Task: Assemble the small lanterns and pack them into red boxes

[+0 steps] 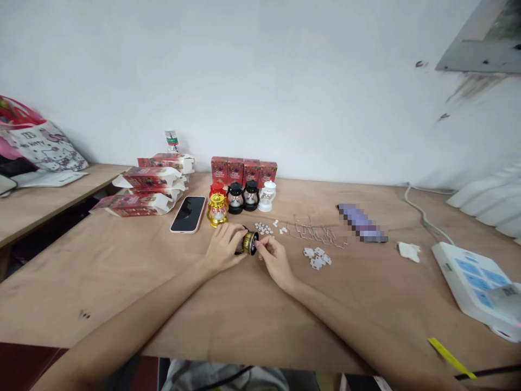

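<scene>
My left hand (pixel 225 245) is wrapped round a small black and gold lantern (pixel 249 243), which lies tipped on its side with its base turned to the right. With thumb and fingertips pinched together, my right hand (pixel 277 260) touches the base; whatever it may hold there is too small to make out. Just behind my left hand stands a gold lantern (pixel 217 210). Beyond it are a red lantern (pixel 218 188), two black lanterns (pixel 235 199) and a white lantern (pixel 267 196). Several button cells (pixel 264 228) lie behind my right hand.
Bent metal wires (pixel 313 232) and small white plastic pieces (pixel 317 258) lie right of my hands. Several red boxes (pixel 236 171) stand behind the lanterns. A phone (pixel 188 214) and flattened cartons (pixel 140 203) are on the left; a power strip (pixel 474 282) is on the right.
</scene>
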Demonstrator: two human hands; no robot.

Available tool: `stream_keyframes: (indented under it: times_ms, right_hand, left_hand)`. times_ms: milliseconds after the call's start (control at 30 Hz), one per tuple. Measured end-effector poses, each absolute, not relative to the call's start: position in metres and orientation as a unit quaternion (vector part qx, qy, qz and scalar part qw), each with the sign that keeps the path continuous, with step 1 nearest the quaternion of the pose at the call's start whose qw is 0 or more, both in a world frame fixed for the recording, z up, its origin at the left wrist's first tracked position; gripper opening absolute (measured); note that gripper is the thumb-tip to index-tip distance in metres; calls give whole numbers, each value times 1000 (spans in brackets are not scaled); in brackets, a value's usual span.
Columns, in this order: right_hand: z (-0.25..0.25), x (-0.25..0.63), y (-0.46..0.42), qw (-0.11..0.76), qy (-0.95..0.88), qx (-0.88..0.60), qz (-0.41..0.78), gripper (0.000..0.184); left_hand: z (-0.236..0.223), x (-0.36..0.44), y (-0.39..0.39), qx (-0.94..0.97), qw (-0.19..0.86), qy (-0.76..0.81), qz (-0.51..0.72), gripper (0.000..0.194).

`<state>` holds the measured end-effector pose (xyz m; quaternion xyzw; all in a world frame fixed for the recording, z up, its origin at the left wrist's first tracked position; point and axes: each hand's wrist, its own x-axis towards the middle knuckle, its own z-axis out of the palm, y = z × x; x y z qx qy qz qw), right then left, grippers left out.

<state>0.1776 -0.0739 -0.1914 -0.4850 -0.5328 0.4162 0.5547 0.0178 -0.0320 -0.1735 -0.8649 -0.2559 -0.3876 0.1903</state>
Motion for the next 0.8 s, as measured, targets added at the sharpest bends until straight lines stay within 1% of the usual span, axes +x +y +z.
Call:
stream_keyframes:
  times_ms: [133,200,267,333,400,500,567,667,800]
  right_hand:
    - [-191,178,-72,574,-522,-492,396,36]
    - [-191,184,-68,588,-526,-503,352,33]
    - [-190,196,-61,580,-550,-531,280,28]
    - [-190,211,-53,534,-596,-571,182,22]
    - [-191,224,-48,460,-642,-609,70,16]
    - [-191,232,-48,357,-679,-639,-50,16]
    - [-191,229,-52,311,-698,-639,-88,16]
    - [-189,223,-57,263,-713,-640,-110,15]
    - [-189,223,-55,244,-703,-660,-105,16]
  left_hand:
    - [-174,17,-31,-869,170,-262,-384,26]
    - [-174,16,-30,-871,142,-271,-384,28]
    - [-175,15,-28,-872,103,-283,-386,32]
    - [-176,15,-26,-869,68,-294,-391,36]
    - [-177,14,-25,-865,49,-302,-398,40]
    - [-179,14,-24,-862,39,-308,-401,40]
    - [-179,13,-23,-861,40,-310,-400,39]
    - [-179,13,-23,-862,46,-310,-398,38]
    - [-179,13,-23,-862,53,-307,-399,36]
